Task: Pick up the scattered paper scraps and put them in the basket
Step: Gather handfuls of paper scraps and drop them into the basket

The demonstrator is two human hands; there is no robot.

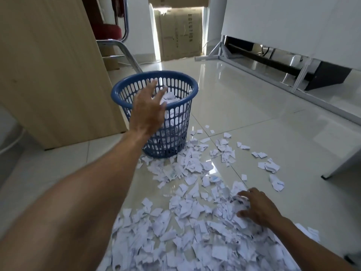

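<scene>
Reaching out from seven o'clock toward the middle of the view, a person's bare left arm stretches over a glossy tiled floor [254, 124]. At nine o'clock stands a tall pale wooden panel [48, 75]. Behind it, near eleven o'clock, a chair with a red seat [111, 31] shows in part.

The left hand [149, 108] hovers over the near rim of a blue plastic basket [162, 72], which sits just left of centre, toward twelve o'clock. Its fingers are straight and loosely apart, palm down, with nothing visibly held. White scraps [172, 96] already lie inside, showing through the lattice wall. This looks like the drop step, a handful just let go.

From the basket's foot, torn paper scraps [185, 212] fan out toward five and six o'clock, thin near the basket and thick at the bottom edge. Most of the job seems left to do.

At four o'clock the right hand [259, 209] rests on the heap. Its fingers are spread and slightly bent and its thumb is set apart, pressing the paper rather than closed round a bunch. Whether any scrap is pinched beneath cannot be seen.

Far back at twelve o'clock a cardboard box [179, 36] leans in a gap, and at two o'clock a white metal frame [244, 69] runs along the floor.

The next move likely calls for the right hand to rake scraps together, close on a bundle and carry it up and left to the basket without shedding loose pieces.
</scene>
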